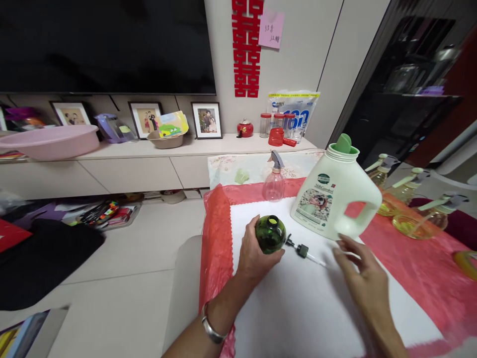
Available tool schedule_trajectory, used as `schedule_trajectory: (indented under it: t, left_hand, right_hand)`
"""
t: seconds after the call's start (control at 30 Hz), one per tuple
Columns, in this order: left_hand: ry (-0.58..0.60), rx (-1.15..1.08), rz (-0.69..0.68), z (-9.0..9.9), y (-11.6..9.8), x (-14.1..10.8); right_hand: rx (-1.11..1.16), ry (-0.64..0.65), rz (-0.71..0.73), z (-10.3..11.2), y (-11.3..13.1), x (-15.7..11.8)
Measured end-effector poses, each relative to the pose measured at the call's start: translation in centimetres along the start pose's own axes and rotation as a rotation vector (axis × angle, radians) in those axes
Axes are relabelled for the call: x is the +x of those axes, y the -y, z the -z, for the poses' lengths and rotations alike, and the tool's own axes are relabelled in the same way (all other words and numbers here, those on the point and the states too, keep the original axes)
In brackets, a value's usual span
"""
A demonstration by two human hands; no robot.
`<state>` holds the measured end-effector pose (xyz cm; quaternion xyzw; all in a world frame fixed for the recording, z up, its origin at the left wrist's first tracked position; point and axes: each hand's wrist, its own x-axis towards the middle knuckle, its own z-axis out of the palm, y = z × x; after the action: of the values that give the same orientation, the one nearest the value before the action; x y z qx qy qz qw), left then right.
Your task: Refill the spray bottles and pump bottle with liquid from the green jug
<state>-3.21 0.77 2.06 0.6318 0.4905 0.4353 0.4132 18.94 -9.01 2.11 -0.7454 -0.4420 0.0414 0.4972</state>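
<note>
L hand [254, 254] is wrapped round a small green bottle [270, 233], upright on the white sheet [298, 308], neck open w/ no top on it. R hand [359, 271] is loose & empty, fingers spread a bit, tips reaching toward the pump head [302, 249] that lies flat between the two hands, its thin dip tube trailing toward the R fingertips. Just beyond the R hand stands a big pale green jug [331, 199], cap on, handle facing the hand.

Risks as I judge them: the green bottle is open, so if the L grip tips or knocks it, whatever's inside runs onto the sheet & red cover [410, 263]. The dip tube looks thin and bendy; a clumsy pinch could kink it or flick drips. The jug is v close to the R knuckles, so a quick reach may bump it; it looks heavy enough to shove the clear spray bottle [274, 181] beyond the L hand. Further off the R hand, several spray bottles of yellow liquid [406, 219] crowd together, easy to topple w/ an elbow
</note>
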Motion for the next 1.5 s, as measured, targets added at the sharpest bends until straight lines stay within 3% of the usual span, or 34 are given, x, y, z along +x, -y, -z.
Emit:
schedule_trajectory:
  t: [0.1, 0.23, 0.37, 0.5, 0.63, 0.83, 0.97, 1.07, 1.23, 1.5]
  left_hand:
    - [0.017, 0.000, -0.007, 0.1, -0.3, -0.1]
    - [0.085, -0.014, -0.018, 0.2, -0.7, -0.3]
    - [0.133, -0.041, -0.031, 0.2, -0.7, -0.4]
    - [0.163, -0.048, -0.020, 0.3, -0.6, -0.5]
    - [0.235, -0.031, -0.012, 0.5, -0.8, -0.7]
    - [0.301, -0.005, -0.043, 0.4, -1.0, -1.0]
    - [0.305, -0.026, -0.049, 0.4, -0.9, -0.9]
    - [0.302, -0.031, -0.051, 0.4, -0.8, -0.8]
    - [0.307, -0.035, -0.048, 0.3, -0.7, -0.9]
    - [0.312, -0.045, -0.098, 0.1, -0.4, -0.7]
  right_hand:
    - [-0.085, 0.218, 0.168, -1.7, 1.2, -1.5]
    - [-0.204, 0.320, 0.234, -3.7, 2.0, -1.9]
    - [-0.227, 0.293, 0.208, -3.7, 2.1, -1.8]
    - [-0.144, 0.136, 0.097, -1.6, 1.9, -2.1]
    - [0.058, 0.021, -0.006, 0.5, 3.0, -2.6]
    - [0.942, 0.031, -0.087, 1.9, 9.1, -1.5]
    - [1.118, 0.071, 0.023, 1.7, 13.1, 0.3]
    - [1.175, 0.099, 0.105, 0.6, 14.6, 1.3]
    - [1.124, 0.202, 0.125, -2.2, 14.1, 1.9]
    - [0.957, 0.364, 0.074, -5.3, 9.4, 1.1]
